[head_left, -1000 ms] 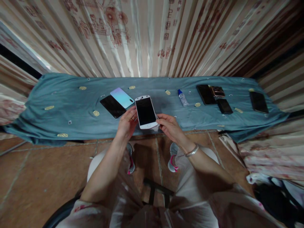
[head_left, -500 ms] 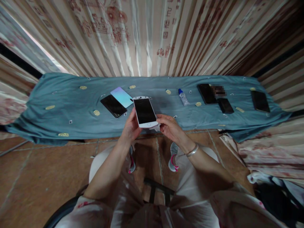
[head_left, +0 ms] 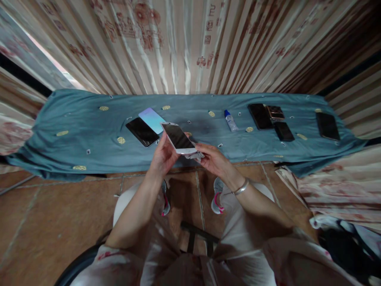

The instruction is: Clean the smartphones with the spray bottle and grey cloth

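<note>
The white phone (head_left: 178,138) sits a little above the middle of the frame, lifted clear of the blue cloth (head_left: 89,147) and tilted so its dark screen faces up and to the right. The left hand (head_left: 163,157) grips it from the left edge, fingers curled under the body and thumb along the side, while the right hand (head_left: 212,159) closes on its lower right corner, where a small pale wad (head_left: 195,155) — a cloth or wipe, too small to tell — is pinched between fingers and phone. Both hands are grasping, neither is slack. As a judgement, the work on this handset is mid-way: the screen looks dark and even, but the phone is not yet laid back down. Just left of it on the cloth lie a black phone (head_left: 142,132) and a pale blue phone (head_left: 151,119), touching or overlapping each other. To the right of centre a small clear bottle (head_left: 230,121) with a blue cap lies on its side, well apart from the hands and untouched. Further toward the upper right sit a cluster of dark phones (head_left: 269,117) and one more dark phone (head_left: 327,125) near the cloth's right end — whether any of these are already handled, the picture does not show. Striped curtains (head_left: 190,43) fill the top of the frame.
</note>
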`<state>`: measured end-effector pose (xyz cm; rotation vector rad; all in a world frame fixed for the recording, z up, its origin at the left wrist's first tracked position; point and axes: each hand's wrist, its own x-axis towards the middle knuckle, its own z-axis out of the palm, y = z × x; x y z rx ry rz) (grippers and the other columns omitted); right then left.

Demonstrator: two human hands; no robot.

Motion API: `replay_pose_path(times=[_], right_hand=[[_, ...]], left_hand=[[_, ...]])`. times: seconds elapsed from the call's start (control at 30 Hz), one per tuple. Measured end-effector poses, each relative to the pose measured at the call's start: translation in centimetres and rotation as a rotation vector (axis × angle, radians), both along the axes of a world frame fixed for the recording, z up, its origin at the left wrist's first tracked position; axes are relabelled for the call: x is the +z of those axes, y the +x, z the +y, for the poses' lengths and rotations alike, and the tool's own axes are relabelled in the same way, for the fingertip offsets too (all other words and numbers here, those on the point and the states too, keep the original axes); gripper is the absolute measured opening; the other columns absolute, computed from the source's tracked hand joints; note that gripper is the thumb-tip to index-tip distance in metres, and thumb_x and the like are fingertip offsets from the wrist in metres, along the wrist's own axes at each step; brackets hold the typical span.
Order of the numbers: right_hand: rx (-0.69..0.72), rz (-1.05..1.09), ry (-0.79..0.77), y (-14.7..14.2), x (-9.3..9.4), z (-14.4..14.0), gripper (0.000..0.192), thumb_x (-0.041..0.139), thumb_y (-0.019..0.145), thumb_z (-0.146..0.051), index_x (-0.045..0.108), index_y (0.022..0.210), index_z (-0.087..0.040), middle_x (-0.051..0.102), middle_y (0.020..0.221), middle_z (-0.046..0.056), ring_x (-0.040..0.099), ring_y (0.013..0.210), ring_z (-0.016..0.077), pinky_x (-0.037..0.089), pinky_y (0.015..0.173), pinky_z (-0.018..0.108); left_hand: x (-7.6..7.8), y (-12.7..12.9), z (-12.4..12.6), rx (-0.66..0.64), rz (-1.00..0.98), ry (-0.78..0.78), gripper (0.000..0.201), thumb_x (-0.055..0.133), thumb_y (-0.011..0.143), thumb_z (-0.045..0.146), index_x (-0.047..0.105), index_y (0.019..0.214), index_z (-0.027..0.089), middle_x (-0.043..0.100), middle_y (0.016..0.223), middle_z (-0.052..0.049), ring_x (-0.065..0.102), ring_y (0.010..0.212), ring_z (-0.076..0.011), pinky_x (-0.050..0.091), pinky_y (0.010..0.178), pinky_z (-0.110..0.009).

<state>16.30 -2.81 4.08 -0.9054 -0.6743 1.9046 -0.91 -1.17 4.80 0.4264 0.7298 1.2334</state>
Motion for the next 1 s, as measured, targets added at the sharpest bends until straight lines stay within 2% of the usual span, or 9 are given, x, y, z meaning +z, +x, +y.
replay_pose_path(times=[0.13, 0.3, 0.5, 0.67, 0.8, 0.87, 1.0], right_hand=[[-0.074, -0.056, 0.06, 0.2, -0.4, 0.3, 0.023, 0.092, 0.064, -0.031, 0.08, 0.081, -0.02, 0.078, 0.081, 0.0, 0.069, 0.071, 0.0107, 0.056, 0.067, 0.02], [-0.134, -0.154, 0.159, 0.3, -1.0, 0.3, 0.029, 0.09, 0.066, -0.037, 0.081, 0.089, -0.021, 0.079, 0.085, 0.001, 0.07, 0.077, 0.0144, 0.054, 0.071, 0.026], [-0.141, -0.314, 0.253, 0.6, -2.0, 0.5, 0.036, 0.085, 0.068, -0.043, 0.081, 0.096, -0.022, 0.079, 0.082, 0.001, 0.069, 0.074, 0.0152, 0.054, 0.068, 0.027], [-0.124, -0.581, 0.461, 0.9, -2.8, 0.5, 0.029, 0.073, 0.081, -0.038, 0.081, 0.104, -0.023, 0.081, 0.091, 0.001, 0.072, 0.079, 0.0176, 0.058, 0.076, 0.031], [-0.148, -0.861, 0.705, 0.9, -2.5, -0.1, 0.028, 0.06, 0.087, -0.024, 0.081, 0.107, -0.025, 0.08, 0.111, 0.003, 0.073, 0.104, 0.0218, 0.056, 0.096, 0.037], [-0.152, -0.929, 0.79, 0.8, -2.1, -0.4, 0.031, 0.056, 0.088, -0.02, 0.08, 0.107, -0.024, 0.079, 0.116, 0.005, 0.072, 0.11, 0.0218, 0.054, 0.1, 0.037], [-0.147, -0.966, 0.881, 0.5, -1.2, -1.0, 0.034, 0.052, 0.09, -0.018, 0.079, 0.111, -0.023, 0.078, 0.117, 0.007, 0.072, 0.11, 0.0211, 0.055, 0.1, 0.037]], left_hand=[[-0.5, -0.7, 0.3, 0.028, 0.036, -0.001, 0.037, 0.063, 0.09, 0.051, 0.071, 0.104, 0.018, 0.078, 0.111, -0.012, 0.064, 0.129, -0.0324, 0.052, 0.109, -0.049], [-1.0, -1.3, 0.5, 0.071, 0.088, 0.026, 0.038, 0.074, 0.082, 0.049, 0.069, 0.106, 0.02, 0.078, 0.11, -0.01, 0.065, 0.128, -0.0308, 0.052, 0.108, -0.049], [-1.2, -1.5, 0.6, 0.12, 0.127, 0.059, 0.038, 0.084, 0.072, 0.047, 0.068, 0.094, 0.021, 0.078, 0.103, -0.007, 0.068, 0.12, -0.0296, 0.052, 0.106, -0.049], [-1.3, -1.7, 0.6, 0.142, 0.166, 0.093, 0.039, 0.089, 0.065, 0.044, 0.067, 0.089, 0.022, 0.077, 0.102, -0.006, 0.068, 0.119, -0.0285, 0.051, 0.105, -0.047], [-1.4, -1.7, 0.5, 0.136, 0.179, 0.111, 0.04, 0.09, 0.064, 0.043, 0.067, 0.089, 0.022, 0.076, 0.097, -0.005, 0.069, 0.115, -0.0279, 0.052, 0.103, -0.047], [-1.5, -1.7, 0.5, 0.14, 0.189, 0.105, 0.04, 0.09, 0.064, 0.044, 0.067, 0.089, 0.021, 0.076, 0.097, -0.005, 0.069, 0.114, -0.0277, 0.052, 0.101, -0.046], [-1.5, -1.8, 0.5, 0.158, 0.21, 0.109, 0.04, 0.09, 0.064, 0.044, 0.067, 0.085, 0.021, 0.076, 0.096, -0.005, 0.07, 0.11, -0.0257, 0.054, 0.097, -0.042]])
